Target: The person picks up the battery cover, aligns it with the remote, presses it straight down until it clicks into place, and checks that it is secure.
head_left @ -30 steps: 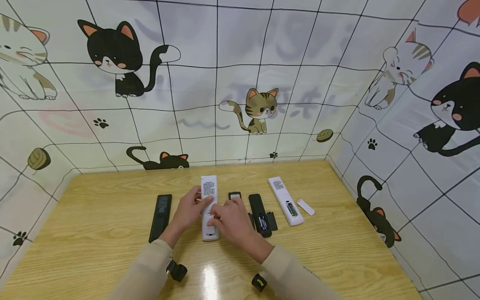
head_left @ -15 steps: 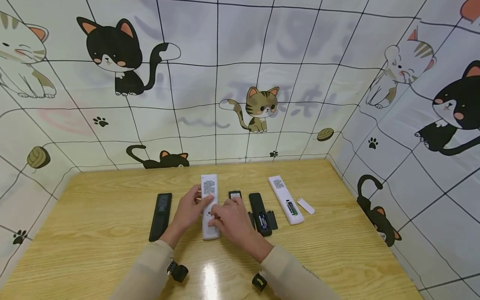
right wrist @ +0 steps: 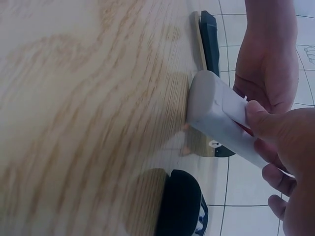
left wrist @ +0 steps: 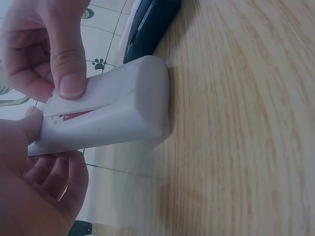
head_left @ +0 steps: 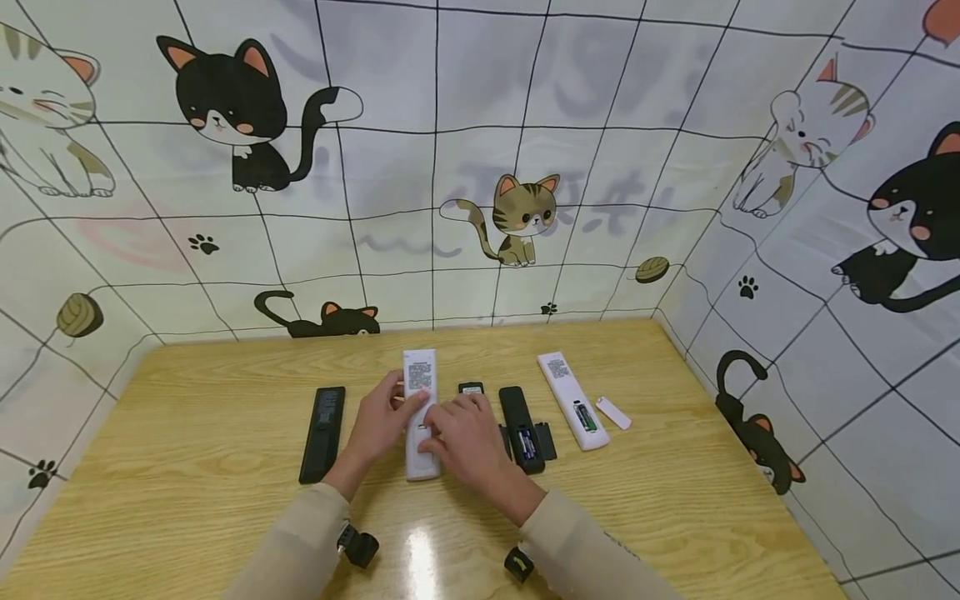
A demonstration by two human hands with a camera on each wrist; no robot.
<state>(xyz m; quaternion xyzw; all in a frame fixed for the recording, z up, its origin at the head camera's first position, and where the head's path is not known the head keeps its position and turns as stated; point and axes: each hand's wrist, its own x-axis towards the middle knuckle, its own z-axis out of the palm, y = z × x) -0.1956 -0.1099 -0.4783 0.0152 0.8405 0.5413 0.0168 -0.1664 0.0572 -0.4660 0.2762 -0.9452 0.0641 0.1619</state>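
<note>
A white remote control (head_left: 419, 371) lies back side up on the table, raised a little at its far end in the wrist views. My left hand (head_left: 378, 423) holds it by the sides, thumb on the near edge and fingers beneath. My right hand (head_left: 471, 437) pinches the white battery cover (left wrist: 106, 88), thumb flat on top. The cover sits over the compartment with one end lifted, and a strip of something red (left wrist: 76, 116) shows in the gap. In the right wrist view, the cover (right wrist: 233, 104) is partly behind the thumb.
Left stands a black remote (head_left: 322, 433). To the right lie a black remote with batteries showing (head_left: 513, 412), its loose cover (head_left: 545, 442), another dark remote (head_left: 471, 387) half behind my hand, and an opened white remote (head_left: 566, 387) beside its cover (head_left: 613, 413).
The dark slot at the white remote's near end, visible a second ago, is now covered by the battery cover. My right hand has shifted only slightly; the left keeps its hold.
</note>
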